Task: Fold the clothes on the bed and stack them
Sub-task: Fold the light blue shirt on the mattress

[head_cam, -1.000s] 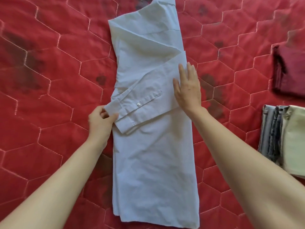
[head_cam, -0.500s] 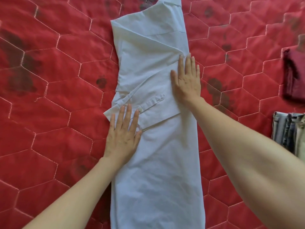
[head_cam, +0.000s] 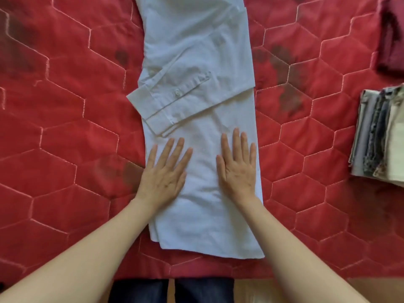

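Observation:
A white long-sleeved shirt (head_cam: 196,62) lies on the red quilted bed (head_cam: 65,106), folded lengthwise into a narrow strip that runs away from me. One sleeve is folded across it, and its buttoned cuff (head_cam: 153,108) sticks out past the left edge. My left hand (head_cam: 165,171) lies flat with fingers spread on the lower left part of the shirt. My right hand (head_cam: 237,165) lies flat on the lower right part. Both press the cloth below the cuff. The shirt's top runs out of view.
A stack of folded clothes (head_cam: 378,138) in grey, dark and cream tones sits at the right edge. A dark red folded garment (head_cam: 391,33) lies at the upper right. The bed's near edge (head_cam: 196,274) is just in front of my legs.
Both hands slid down the shirt toward me, from beside the folded sleeve to the lower body. The left hand let go of the cuff earlier and went flat. The view shifted toward the hem.

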{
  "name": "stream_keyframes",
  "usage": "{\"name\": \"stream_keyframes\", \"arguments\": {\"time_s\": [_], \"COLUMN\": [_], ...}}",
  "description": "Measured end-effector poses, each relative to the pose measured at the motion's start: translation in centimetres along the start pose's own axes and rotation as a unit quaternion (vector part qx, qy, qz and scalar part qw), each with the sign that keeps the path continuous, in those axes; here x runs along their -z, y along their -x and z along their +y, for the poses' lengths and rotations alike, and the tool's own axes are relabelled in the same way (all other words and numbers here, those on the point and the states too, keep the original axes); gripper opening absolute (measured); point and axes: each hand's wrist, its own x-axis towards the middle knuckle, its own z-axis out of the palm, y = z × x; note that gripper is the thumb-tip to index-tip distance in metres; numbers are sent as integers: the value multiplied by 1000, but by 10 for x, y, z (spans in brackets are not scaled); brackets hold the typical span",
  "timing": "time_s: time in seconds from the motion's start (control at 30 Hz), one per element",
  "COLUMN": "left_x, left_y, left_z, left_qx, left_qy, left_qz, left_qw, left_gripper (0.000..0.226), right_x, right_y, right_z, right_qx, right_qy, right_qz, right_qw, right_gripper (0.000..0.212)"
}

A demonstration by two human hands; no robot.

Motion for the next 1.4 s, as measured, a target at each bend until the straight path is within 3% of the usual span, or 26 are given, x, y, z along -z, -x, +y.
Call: {"name": "stream_keyframes", "arguments": {"time_s": [0.2,0.3,0.4,0.5,0.63,0.73,0.83,0.93,1.03,1.13,1.2,1.23,1.3,1.33,1.4], "left_x": [-7,2,17,35,48,54,51,44,44,45,46,46,48,48,44], "left_y": [113,126,116,102,87,88,105,117,116,118,117,117,119,123,132], "left_z": [24,40,54,67,71,65,54,45,48,53,51,50,49,48,47], "left_qx": [113,150,237,376,501,520,546,549,543,564,561,555,530,520,515], "left_qy": [12,16,38,106,216,328,333,299,281,328,383,445,575,603,589], "left_qz": [-57,-64,-37,-9,-47,18,60,26,13,1,-30,-38,-48,-50,-57], "left_qw": [992,987,970,920,837,789,766,780,791,758,733,702,622,603,620], "left_gripper": [61,59,51,47,37,23,18,17,16,21,26,25,10,5,11], "right_x": [-7,1,9,14,14,12,6,4,10,20,26,29,34,36,38], "right_y": [149,171,159,144,139,140,144,149,149,147,146,146,149,152,161], "right_z": [18,22,22,20,15,14,13,10,5,0,2,2,6,8,10], "right_qx": [47,66,45,-35,-70,-84,-91,-85,-146,-232,-290,-305,-312,-316,-327], "right_qy": [20,12,20,13,11,3,-9,-7,-42,-109,-170,-204,-250,-258,-255], "right_qz": [-41,-66,-68,-53,-33,-20,-2,12,50,62,56,53,67,71,50], "right_qw": [998,996,996,998,997,996,996,996,987,965,940,929,914,910,909], "right_gripper": [53,52,52,52,56,56,58,60,66,59,33,21,25,27,24]}}
